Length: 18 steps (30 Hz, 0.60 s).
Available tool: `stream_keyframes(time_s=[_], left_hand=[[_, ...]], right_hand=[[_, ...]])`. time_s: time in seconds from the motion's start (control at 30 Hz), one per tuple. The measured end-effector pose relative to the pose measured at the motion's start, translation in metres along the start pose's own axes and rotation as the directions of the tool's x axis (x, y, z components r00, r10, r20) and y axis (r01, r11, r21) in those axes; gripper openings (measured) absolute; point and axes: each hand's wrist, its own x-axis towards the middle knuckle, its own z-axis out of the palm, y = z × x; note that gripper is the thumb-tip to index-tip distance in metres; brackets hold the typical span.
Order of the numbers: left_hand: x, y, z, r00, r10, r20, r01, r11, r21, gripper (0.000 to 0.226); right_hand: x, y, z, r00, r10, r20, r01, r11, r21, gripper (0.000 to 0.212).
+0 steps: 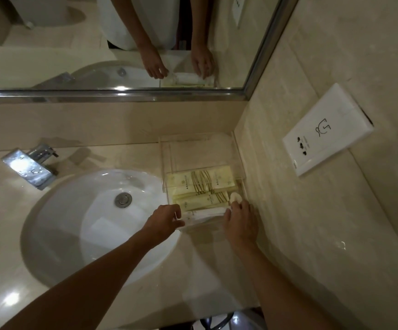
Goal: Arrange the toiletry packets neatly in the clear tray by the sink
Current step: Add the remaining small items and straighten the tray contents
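Here, from the head view, the clear tray (237, 160) sits on the bench (288, 234) at the sink's (74, 234) three o'clock. Yellow packets (200, 186) lie inside. Left hand (166, 220) and right hand (239, 222) each grip a white packet (205, 214) at the tray's six o'clock edge.

Faucet (32, 166), basin (74, 225), mirror (121, 44), perhaps a socket plate (324, 132).

Packets (200, 186) in tray (169, 156) right of sink (79, 225), faucet (30, 169) behind-left, socket plate (326, 132) right.
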Motion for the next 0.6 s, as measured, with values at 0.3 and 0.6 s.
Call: stream_keyframes(time_s=[0.3,0.6], left_hand=[[-0.009,0.004,0.007,0.998,0.047,-0.043,-0.042,0.994,0.105,0.033],[-0.013,-0.002,0.017,0.983,0.180,0.033,-0.180,0.916,0.358,0.045]], right_hand=[[-0.009,0.014,-0.012,0.989,-0.057,0.138,0.068,0.995,-0.078,0.041],[-0.004,0.013,-0.003,0.983,-0.123,0.135,0.149,0.968,-0.202,0.053]])
